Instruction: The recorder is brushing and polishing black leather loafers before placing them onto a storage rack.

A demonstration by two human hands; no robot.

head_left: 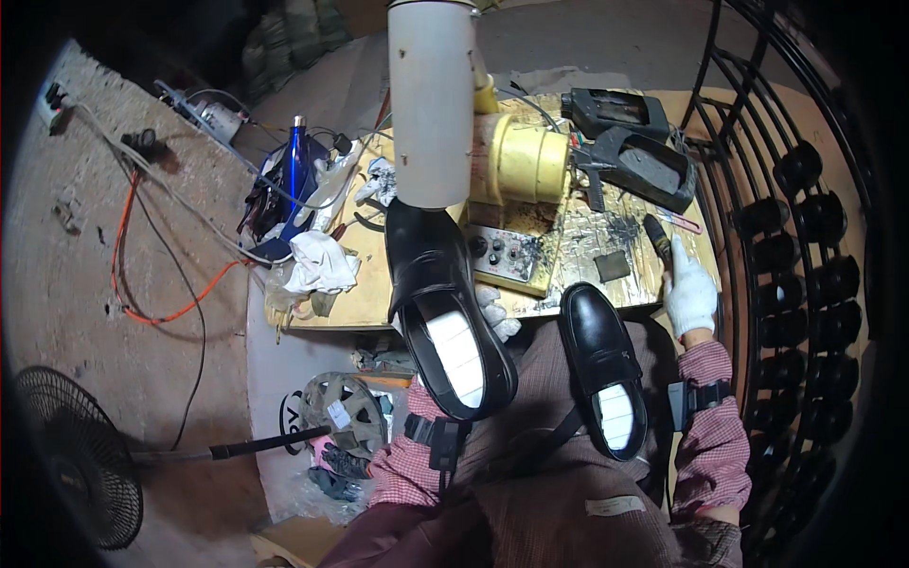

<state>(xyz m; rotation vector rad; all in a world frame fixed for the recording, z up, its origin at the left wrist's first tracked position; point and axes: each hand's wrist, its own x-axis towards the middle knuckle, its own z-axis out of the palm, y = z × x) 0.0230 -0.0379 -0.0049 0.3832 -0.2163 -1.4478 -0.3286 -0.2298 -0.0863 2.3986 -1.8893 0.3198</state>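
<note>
My left hand (498, 314), in a greyish-white glove, is mostly hidden behind a black loafer (434, 275). Its fingers show at the shoe's right side, gripping it. The loafer's toe points away from me under a white cylindrical tube (431, 104), and a white insole shows inside. A second black loafer (598, 346) rests on my lap, toe also away. At the right end of the bench my right hand (691, 292), in a white glove, is closed around the near end of a short black tool with a yellowish band (656, 235); its exact kind is unclear.
A yellow machine (521, 156) with a knobbed control box (502, 254) stands on the wooden bench (369, 284). Black shoe-shaped holders (639, 170) lie behind my right hand. A black rack of shoes (781, 293) is at right. Left are a blue bottle (296, 166), white cloth (322, 263) and fan (76, 459).
</note>
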